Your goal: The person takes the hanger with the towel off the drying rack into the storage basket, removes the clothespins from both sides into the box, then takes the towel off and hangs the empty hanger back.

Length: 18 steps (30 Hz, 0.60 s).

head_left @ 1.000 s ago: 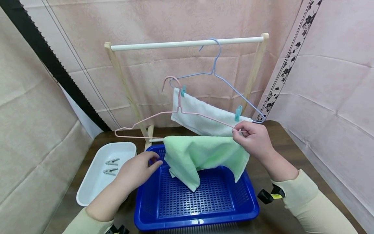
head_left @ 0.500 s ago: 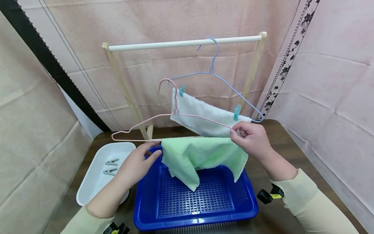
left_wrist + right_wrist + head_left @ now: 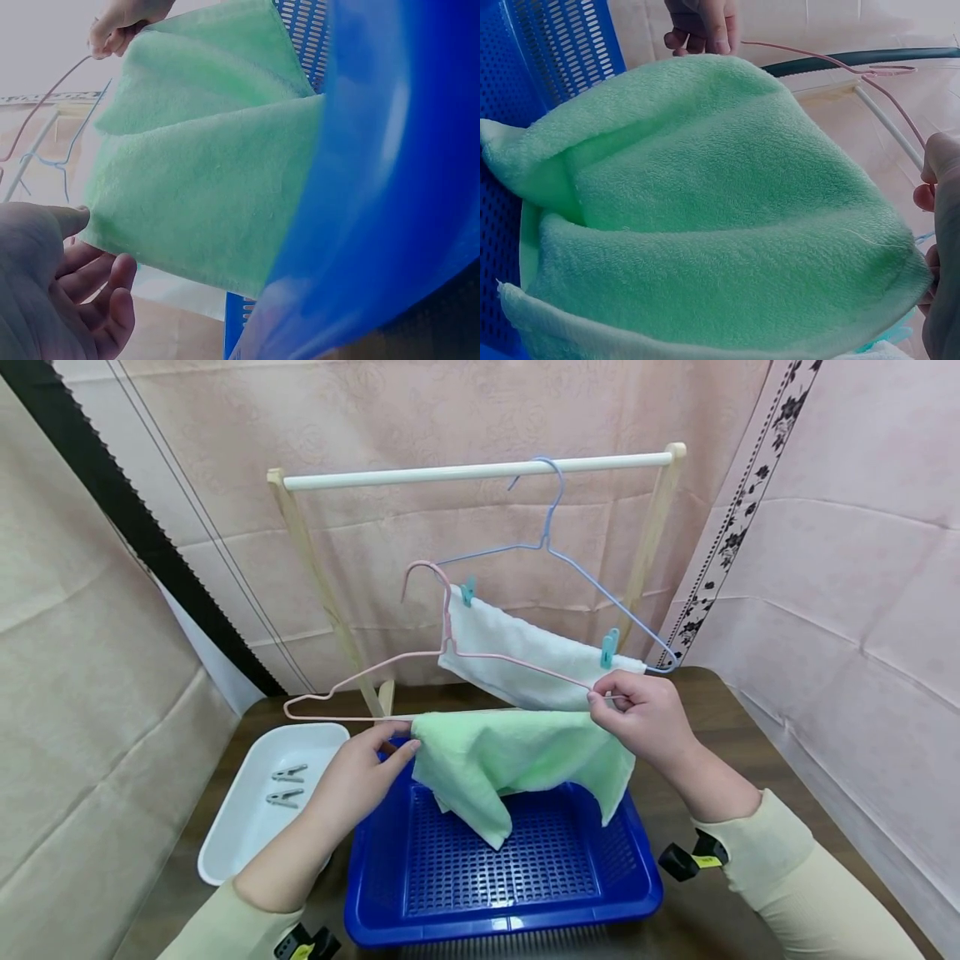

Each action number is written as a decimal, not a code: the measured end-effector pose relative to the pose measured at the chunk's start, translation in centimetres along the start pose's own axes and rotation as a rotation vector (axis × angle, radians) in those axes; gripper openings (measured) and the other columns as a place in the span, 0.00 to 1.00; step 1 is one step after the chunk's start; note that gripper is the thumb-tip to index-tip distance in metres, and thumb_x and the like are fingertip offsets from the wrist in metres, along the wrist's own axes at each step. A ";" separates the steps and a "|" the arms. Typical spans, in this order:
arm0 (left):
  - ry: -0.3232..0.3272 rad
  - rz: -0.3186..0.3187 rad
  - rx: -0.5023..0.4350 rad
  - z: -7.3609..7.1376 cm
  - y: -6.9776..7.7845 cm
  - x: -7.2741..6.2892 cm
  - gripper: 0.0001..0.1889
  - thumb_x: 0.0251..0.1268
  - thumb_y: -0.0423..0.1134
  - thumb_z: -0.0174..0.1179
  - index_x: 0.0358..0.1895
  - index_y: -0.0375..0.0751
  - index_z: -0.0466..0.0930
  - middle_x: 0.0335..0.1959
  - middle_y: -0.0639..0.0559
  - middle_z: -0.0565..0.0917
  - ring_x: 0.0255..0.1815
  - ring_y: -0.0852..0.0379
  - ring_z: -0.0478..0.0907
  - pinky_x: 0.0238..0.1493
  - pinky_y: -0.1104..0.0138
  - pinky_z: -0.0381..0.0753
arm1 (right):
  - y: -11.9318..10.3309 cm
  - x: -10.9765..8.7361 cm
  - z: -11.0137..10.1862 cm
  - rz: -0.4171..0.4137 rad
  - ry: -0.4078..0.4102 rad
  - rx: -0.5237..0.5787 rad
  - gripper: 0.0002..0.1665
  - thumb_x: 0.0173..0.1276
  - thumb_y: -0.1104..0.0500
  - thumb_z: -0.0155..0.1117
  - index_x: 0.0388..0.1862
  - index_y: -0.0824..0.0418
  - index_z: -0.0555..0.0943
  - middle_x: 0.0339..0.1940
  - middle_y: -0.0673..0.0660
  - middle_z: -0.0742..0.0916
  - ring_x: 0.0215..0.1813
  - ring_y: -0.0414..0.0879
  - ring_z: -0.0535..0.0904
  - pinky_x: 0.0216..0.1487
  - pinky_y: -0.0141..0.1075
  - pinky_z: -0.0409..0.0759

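Observation:
A green towel (image 3: 517, 752) is draped over the bottom bar of a pink clothes hanger (image 3: 448, 622), its lower edges hanging into a blue basket (image 3: 502, 928). My right hand (image 3: 647, 714) grips the hanger's right end, fingers curled beside the towel's right corner. At the towel's left end my left hand (image 3: 348, 785) pinches the edge near the bar, thumb in front and index finger behind; the other fingers curl loosely in the left wrist view. The pink hanger's hook points up, hanging on nothing. Behind it, a white towel (image 3: 517, 643) hangs from a blue hanger (image 3: 550, 518) with teal clothespins (image 3: 609, 648).
The blue hanger's hook sits over the white rail (image 3: 405, 476) of a wooden-sided drying rack. A white tray (image 3: 225, 827) at the left carries grey clothespins (image 3: 283, 798). Pale cloth curtains (image 3: 847, 635) surround the brown table.
My left hand has risen from beside the towel to its left edge and closed there. The hanger's left side has dipped slightly; the right hand has kept its grip.

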<state>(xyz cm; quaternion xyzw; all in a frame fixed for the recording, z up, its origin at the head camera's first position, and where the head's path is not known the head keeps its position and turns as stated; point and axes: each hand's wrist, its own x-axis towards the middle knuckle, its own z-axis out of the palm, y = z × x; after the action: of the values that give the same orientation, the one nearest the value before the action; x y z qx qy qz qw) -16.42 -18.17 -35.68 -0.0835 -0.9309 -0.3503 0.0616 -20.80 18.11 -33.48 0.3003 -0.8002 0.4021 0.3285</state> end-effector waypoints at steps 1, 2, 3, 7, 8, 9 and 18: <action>0.007 0.007 -0.001 0.0 0.0 0.0 0.19 0.72 0.53 0.58 0.59 0.49 0.81 0.48 0.53 0.85 0.42 0.54 0.80 0.44 0.55 0.79 | 0.0 0.0 0.0 0.000 -0.002 0.000 0.08 0.54 0.70 0.66 0.24 0.58 0.84 0.12 0.41 0.65 0.17 0.33 0.58 0.20 0.29 0.59; 0.013 0.011 0.001 0.0 0.1 0.1 0.17 0.72 0.52 0.58 0.57 0.49 0.83 0.45 0.54 0.86 0.40 0.55 0.80 0.43 0.56 0.78 | 0.0 0.0 0.0 0.001 -0.004 0.000 0.08 0.54 0.70 0.66 0.24 0.58 0.84 0.13 0.41 0.66 0.17 0.33 0.58 0.20 0.29 0.59; 0.018 0.015 0.003 0.1 0.1 0.1 0.16 0.72 0.51 0.59 0.55 0.49 0.84 0.43 0.55 0.86 0.39 0.56 0.79 0.43 0.57 0.78 | 0.0 0.0 0.0 0.001 -0.007 -0.001 0.08 0.55 0.70 0.66 0.24 0.58 0.84 0.13 0.41 0.66 0.17 0.33 0.58 0.20 0.29 0.59; 0.031 0.028 0.021 0.0 -0.1 0.1 0.11 0.72 0.49 0.60 0.47 0.50 0.86 0.39 0.57 0.86 0.35 0.57 0.77 0.40 0.59 0.75 | 0.0 0.1 0.1 -0.003 -0.021 -0.005 0.08 0.55 0.70 0.66 0.24 0.57 0.84 0.13 0.41 0.65 0.17 0.34 0.59 0.20 0.29 0.59; 0.030 0.029 0.028 0.0 -0.1 0.0 0.10 0.71 0.49 0.60 0.46 0.50 0.86 0.39 0.57 0.86 0.35 0.57 0.77 0.40 0.59 0.75 | 0.0 0.1 0.1 -0.003 -0.023 -0.009 0.08 0.55 0.70 0.66 0.24 0.57 0.84 0.13 0.41 0.65 0.17 0.34 0.59 0.20 0.29 0.59; 0.027 0.031 0.036 0.0 -0.1 0.0 0.10 0.71 0.49 0.60 0.45 0.51 0.86 0.38 0.58 0.86 0.34 0.57 0.77 0.39 0.60 0.74 | -0.1 0.1 0.1 -0.004 -0.024 -0.012 0.08 0.55 0.70 0.66 0.24 0.57 0.83 0.13 0.41 0.65 0.17 0.35 0.59 0.20 0.29 0.59; -0.037 0.030 0.143 0.1 -0.4 -0.6 0.07 0.71 0.49 0.61 0.43 0.56 0.86 0.34 0.61 0.84 0.30 0.58 0.73 0.35 0.61 0.72 | 0.0 0.1 0.0 0.015 0.005 -0.025 0.08 0.56 0.71 0.66 0.24 0.59 0.84 0.13 0.41 0.66 0.17 0.34 0.59 0.21 0.28 0.60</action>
<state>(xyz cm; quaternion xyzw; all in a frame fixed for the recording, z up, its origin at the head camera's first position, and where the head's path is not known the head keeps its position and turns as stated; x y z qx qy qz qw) -15.96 -18.47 -36.11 -0.0991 -0.9532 -0.2802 0.0553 -20.84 18.12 -33.43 0.2891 -0.8065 0.3953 0.3313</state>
